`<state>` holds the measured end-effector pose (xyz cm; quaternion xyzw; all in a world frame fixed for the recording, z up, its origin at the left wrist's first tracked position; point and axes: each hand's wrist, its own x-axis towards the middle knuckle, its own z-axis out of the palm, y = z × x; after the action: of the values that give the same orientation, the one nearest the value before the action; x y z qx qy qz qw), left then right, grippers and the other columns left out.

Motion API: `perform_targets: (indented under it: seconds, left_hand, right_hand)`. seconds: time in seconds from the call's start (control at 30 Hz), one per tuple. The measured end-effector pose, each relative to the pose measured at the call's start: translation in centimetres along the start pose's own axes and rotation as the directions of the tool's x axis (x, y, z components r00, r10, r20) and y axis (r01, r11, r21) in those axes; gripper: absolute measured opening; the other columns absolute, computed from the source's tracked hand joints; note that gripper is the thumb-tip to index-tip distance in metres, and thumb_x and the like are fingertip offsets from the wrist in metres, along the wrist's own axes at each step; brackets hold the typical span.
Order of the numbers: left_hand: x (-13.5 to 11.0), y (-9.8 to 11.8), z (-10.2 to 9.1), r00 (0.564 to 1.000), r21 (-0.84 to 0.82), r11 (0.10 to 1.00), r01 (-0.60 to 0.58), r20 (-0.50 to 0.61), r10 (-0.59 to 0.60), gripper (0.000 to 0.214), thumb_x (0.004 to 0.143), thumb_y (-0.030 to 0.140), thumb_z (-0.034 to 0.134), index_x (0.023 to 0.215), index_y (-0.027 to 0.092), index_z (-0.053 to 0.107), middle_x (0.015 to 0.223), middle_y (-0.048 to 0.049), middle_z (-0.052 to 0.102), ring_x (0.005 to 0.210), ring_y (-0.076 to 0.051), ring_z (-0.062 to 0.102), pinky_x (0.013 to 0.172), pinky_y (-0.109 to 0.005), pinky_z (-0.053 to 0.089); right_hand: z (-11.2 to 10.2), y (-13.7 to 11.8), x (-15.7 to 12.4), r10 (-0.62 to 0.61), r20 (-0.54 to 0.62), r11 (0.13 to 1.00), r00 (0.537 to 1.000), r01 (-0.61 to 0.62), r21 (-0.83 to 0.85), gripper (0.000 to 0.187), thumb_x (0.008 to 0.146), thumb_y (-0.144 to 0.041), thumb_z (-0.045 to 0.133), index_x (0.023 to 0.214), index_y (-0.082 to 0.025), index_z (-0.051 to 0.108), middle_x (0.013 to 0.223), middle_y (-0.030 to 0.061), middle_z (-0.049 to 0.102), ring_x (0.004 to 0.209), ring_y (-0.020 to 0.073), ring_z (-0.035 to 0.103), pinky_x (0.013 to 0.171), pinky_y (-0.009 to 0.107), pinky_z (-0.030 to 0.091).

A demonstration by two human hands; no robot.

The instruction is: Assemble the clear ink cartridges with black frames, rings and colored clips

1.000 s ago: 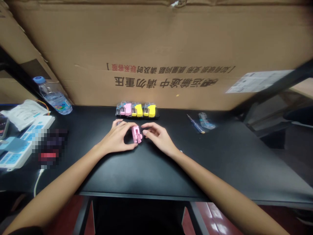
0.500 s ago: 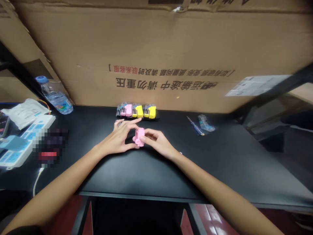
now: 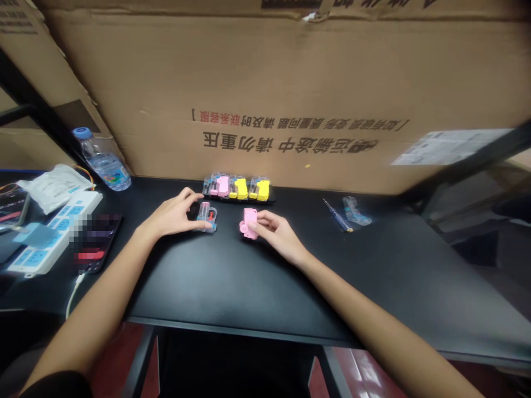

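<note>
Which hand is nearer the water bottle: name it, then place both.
Left. The left hand is right of the water bottle and lower in the picture; the right hand is farther right, holding the pink piece.

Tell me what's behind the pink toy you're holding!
Behind the pink toy, right fingers partly show, with yellow toys and cardboard farther back. Its far side is covered.

Pink piece (image 3: 249,216) near transparent piece (image 3: 204,212)
</note>
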<state>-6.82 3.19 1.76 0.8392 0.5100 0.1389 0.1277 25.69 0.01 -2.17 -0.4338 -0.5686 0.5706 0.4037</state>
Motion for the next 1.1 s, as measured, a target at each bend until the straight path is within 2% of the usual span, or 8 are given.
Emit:
perform_targets:
  seconds: [0.13,0.33,0.47,0.57,0.67,0.83,0.97,1.1]
  left_hand:
    - [0.0,0.5,0.1,0.993,-0.013,1.0,-0.022,0.112,0.024,0.089,0.078,0.083,0.075,0.145,0.026,0.062,0.135,-0.0109,0.057,0.095,-0.028,0.071,0.088,-0.042,0.056]
    - [0.1,1.1,1.0,0.994,-0.231,0.968,-0.095,0.032,0.105,0.087,0.073,0.066,0.089,0.137,0.024,0.048,0.127,-0.0105,0.065,0.108,-0.032,0.072,0.094,-0.045,0.057]
    - [0.3,1.5,3.1,0.983,-0.392,0.902,-0.181,-0.031,0.184,0.074,0.087,0.053,0.083,0.137,0.026,0.036,0.133,-0.0136,0.065,0.113,-0.03,0.074,0.099,-0.047,0.058]
    - [0.4,1.9,4.2,0.977,-0.48,0.853,-0.205,-0.045,0.21,0.062,0.096,0.042,0.073,0.138,0.026,0.03,0.123,-0.0125,0.07,0.106,-0.026,0.076,0.098,-0.047,0.059]
    - [0.3,2.3,4.5,0.979,-0.478,0.856,-0.196,-0.041,0.201,0.066,0.095,0.035,0.074,0.142,0.024,0.029,0.114,-0.01,0.072,0.095,-0.025,0.077,0.094,-0.046,0.06]
    - [0.3,2.4,4.1,0.98,-0.498,0.846,-0.188,-0.035,0.197,0.077,0.09,0.032,0.079,0.151,0.025,0.033,0.108,-0.0072,0.073,0.096,-0.026,0.076,0.095,-0.046,0.059]
    - [0.4,2.4,3.9,0.982,-0.472,0.865,-0.171,-0.014,0.186,0.075,0.089,0.036,0.08,0.151,0.027,0.039,0.112,-0.0071,0.073,0.099,-0.027,0.076,0.097,-0.046,0.058]
    - [0.4,2.6,3.7,0.986,-0.44,0.886,-0.15,0.004,0.169,0.072,0.09,0.04,0.078,0.151,0.027,0.041,0.122,-0.0086,0.072,0.106,-0.028,0.074,0.101,-0.046,0.056]
  right_hand:
    - [0.0,0.1,0.0,-0.016,0.036,0.996,0.999,0.019,-0.092,0.045,0.082,-0.062,0.086,0.094,-0.021,0.071,0.093,0.007,0.082,0.078,0.0213,0.075,0.073,0.036,0.058]
    - [0.1,0.3,-0.4,-0.197,-0.044,0.931,0.979,0.173,-0.321,0.039,0.086,-0.057,0.084,0.102,-0.022,0.073,0.094,0.0056,0.081,0.067,0.0173,0.065,0.063,0.034,0.052]
    - [0.0,0.2,-0.4,-0.238,-0.023,0.899,0.971,0.211,-0.384,0.037,0.088,-0.056,0.083,0.102,-0.023,0.072,0.097,0.0066,0.082,0.068,0.0178,0.065,0.063,0.034,0.052]
    - [-0.1,0.1,-0.3,-0.252,0.021,0.875,0.967,0.237,-0.421,0.036,0.089,-0.054,0.081,0.103,-0.024,0.069,0.096,0.0066,0.081,0.068,0.018,0.065,0.063,0.034,0.052]
    - [-0.2,0.2,-0.3,-0.263,0.053,0.857,0.963,0.259,-0.447,0.035,0.091,-0.051,0.081,0.107,-0.024,0.066,0.095,0.0057,0.081,0.069,0.0187,0.066,0.064,0.034,0.053]
    - [-0.7,0.6,-0.2,-0.28,0.106,0.816,0.954,0.294,-0.498,0.035,0.092,-0.045,0.079,0.117,-0.024,0.065,0.106,0.0079,0.08,0.086,0.0224,0.073,0.071,0.035,0.058]
    - [-0.7,0.6,-0.2,-0.271,0.137,0.772,0.953,0.3,-0.561,0.045,0.091,-0.041,0.079,0.131,-0.024,0.066,0.119,0.0103,0.078,0.092,0.0243,0.074,0.077,0.038,0.06]
    - [-0.1,0.2,-0.1,-0.299,0.188,0.703,0.935,0.349,-0.619,0.046,0.092,-0.04,0.079,0.134,-0.025,0.069,0.123,0.0111,0.074,0.1,0.0275,0.072,0.088,0.043,0.06]
